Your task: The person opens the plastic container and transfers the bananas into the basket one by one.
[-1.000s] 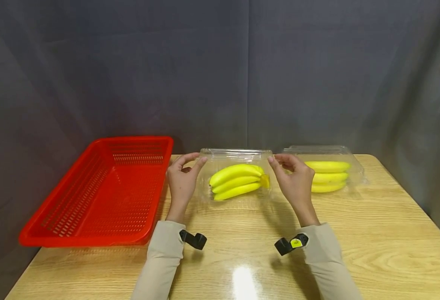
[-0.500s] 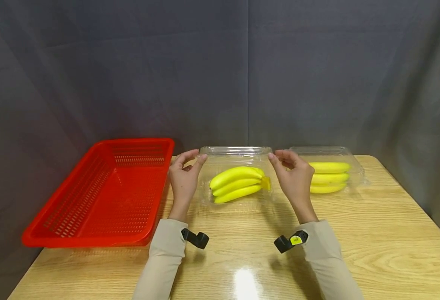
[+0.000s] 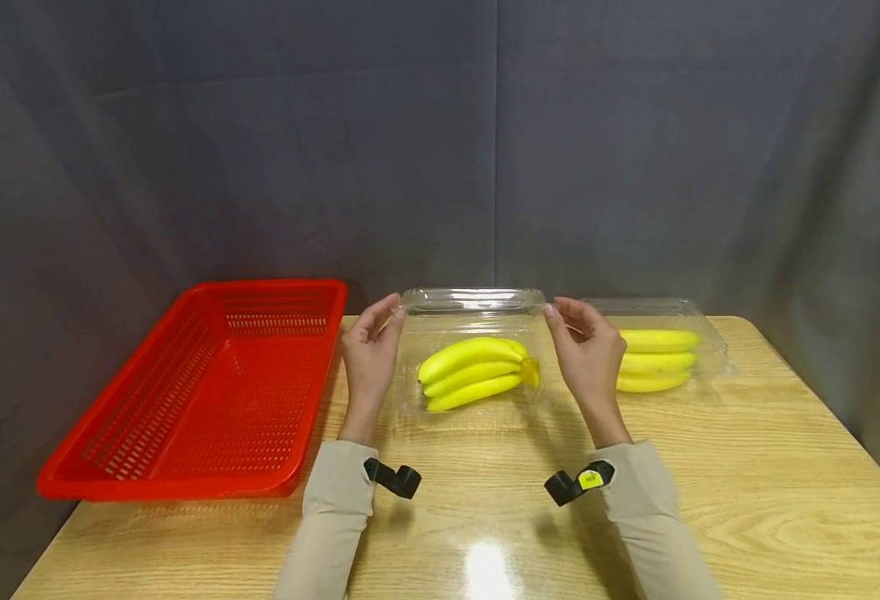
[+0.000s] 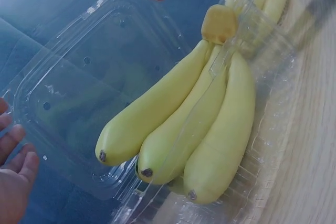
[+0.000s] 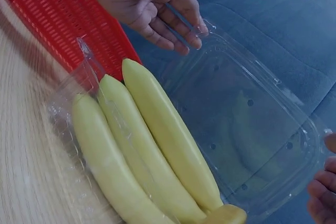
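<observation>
Both your hands grasping. Left hand (image 3: 371,358) pinches the clear lid (image 3: 473,300) at its left corner; right hand (image 3: 590,358) pinches the right corner. You hold the lid raised, tilted up on the far side of its clear base (image 3: 470,422). Yellow banana bunch (image 3: 470,375) lies in that base, between your wrists and the lid, stem right. Second clear container (image 3: 710,337), bananas inside, far right. Red basket (image 3: 215,400) left, on the wooden table (image 3: 770,483).
</observation>
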Demonstrator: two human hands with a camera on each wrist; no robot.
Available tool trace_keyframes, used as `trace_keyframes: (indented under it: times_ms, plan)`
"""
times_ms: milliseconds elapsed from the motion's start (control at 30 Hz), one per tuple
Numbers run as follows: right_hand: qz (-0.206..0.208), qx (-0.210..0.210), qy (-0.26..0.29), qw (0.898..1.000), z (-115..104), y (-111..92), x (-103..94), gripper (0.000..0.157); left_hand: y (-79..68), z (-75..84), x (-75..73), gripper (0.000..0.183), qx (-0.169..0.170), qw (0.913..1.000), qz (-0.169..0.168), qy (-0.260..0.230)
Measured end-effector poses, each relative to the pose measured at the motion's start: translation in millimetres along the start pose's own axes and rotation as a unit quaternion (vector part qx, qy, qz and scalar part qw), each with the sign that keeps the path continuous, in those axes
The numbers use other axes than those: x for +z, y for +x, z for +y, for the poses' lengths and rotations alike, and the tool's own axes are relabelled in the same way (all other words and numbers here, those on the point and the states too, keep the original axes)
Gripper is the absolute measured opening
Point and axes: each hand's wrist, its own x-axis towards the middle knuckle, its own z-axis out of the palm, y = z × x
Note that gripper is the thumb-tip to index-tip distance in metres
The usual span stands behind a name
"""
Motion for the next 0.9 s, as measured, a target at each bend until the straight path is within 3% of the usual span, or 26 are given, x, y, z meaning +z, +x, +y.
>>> trace_keyframes:
  times_ms: [167, 400, 600, 900]
  plan:
    - [-0.008, 0.001, 0.001, 1.0, 4, 0, 2.7, 0.03, 3.1, -2.0, -0.8, 0.025, -0.013, 0.9999, -0.007, 0.006]
    - [-0.036, 0.025, 0.002, 0.999, 9, 1, 4.8, 0.032, 6.1, -5.3, -1.3, 0.027, -0.075, 0.9958, -0.015, 0.05]
    - [-0.054, 0.06, -0.004, 0.997, 18, 2, 6.5, 0.03, 10.5, -13.0, -1.6, 0.032, -0.131, 0.9868, -0.03, 0.091]
    - [-0.086, 0.121, -0.016, 0.989, 31, 7, 11.5, 0.029, 14.6, -23.5, -2.1, 0.04, -0.22, 0.9738, -0.044, 0.036]
